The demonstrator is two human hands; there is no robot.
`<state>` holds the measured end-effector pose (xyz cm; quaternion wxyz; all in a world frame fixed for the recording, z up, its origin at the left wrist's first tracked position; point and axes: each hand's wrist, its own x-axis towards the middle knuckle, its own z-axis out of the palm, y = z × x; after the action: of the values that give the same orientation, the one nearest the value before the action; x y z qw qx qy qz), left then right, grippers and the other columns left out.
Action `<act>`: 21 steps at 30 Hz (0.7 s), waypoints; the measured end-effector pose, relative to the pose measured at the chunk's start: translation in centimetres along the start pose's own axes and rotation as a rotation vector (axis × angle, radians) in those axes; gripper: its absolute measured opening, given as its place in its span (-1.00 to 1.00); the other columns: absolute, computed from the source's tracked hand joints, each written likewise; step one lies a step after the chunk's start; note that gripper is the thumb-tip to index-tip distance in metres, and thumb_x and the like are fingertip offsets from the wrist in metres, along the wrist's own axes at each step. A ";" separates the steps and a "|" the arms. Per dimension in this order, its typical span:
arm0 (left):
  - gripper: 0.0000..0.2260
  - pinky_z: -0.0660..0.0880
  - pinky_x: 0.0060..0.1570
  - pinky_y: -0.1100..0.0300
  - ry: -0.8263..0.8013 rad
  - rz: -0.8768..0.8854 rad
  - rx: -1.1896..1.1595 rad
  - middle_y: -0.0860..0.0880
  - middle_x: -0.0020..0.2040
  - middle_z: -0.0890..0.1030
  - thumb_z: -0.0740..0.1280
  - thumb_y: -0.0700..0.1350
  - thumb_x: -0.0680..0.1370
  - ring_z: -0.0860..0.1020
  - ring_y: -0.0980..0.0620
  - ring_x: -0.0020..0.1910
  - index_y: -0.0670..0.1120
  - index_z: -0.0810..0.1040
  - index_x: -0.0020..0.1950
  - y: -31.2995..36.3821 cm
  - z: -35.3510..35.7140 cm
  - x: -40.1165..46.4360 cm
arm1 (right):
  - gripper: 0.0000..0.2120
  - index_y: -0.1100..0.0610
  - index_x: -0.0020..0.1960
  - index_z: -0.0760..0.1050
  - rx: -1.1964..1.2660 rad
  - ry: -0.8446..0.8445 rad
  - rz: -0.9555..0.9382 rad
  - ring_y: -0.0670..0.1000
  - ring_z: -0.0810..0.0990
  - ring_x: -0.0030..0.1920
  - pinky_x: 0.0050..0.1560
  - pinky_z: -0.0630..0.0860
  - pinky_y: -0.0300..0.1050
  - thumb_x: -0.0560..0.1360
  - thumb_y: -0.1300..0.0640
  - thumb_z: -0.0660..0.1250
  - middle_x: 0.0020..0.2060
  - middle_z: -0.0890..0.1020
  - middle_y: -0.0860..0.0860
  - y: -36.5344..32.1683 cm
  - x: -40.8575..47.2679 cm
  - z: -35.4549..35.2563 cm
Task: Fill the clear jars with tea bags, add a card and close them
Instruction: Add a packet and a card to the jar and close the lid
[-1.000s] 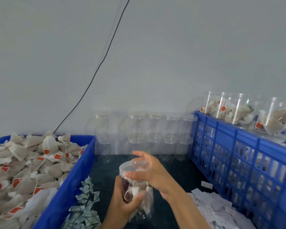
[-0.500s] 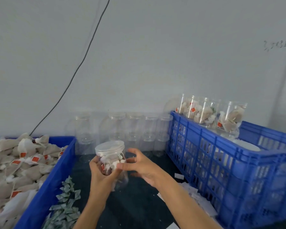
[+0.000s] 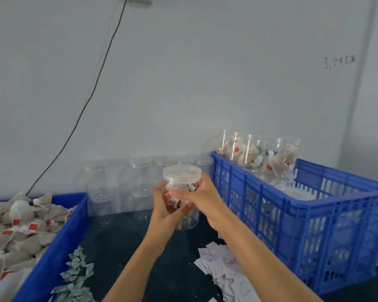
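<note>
dark tabletop (image 3: 122, 240) below pale wall (image 3: 205, 83); both hands (image 3: 162, 205) (image 3: 202, 196) curled round lidded jar (image 3: 182, 182)

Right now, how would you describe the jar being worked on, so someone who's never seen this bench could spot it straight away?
Between the tea bag bin and the blue crate, look above the dark table. The jar is in the air, gripped by the left hand and the right hand. Unlike the empty jars by the wall, it holds tea bags and has a lid.
</note>
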<state>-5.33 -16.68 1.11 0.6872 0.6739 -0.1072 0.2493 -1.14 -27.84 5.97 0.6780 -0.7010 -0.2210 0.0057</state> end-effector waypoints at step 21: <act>-0.43 0.45 0.10 0.32 -0.439 0.013 0.091 0.01 0.39 0.37 0.18 -0.38 0.61 0.49 0.07 0.25 -0.02 0.14 0.55 2.8 20.0 8.3 | -0.20 0.16 0.33 0.23 -0.274 0.594 -0.226 -0.12 0.51 -0.03 -0.39 0.44 -0.43 0.23 0.26 0.61 0.17 0.46 0.07 -6.1 1.4 -21.2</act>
<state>4.17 -34.76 8.93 0.6146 0.7415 -0.2474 0.1056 4.78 -47.57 13.91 0.6086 -0.7277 -0.0891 -0.3036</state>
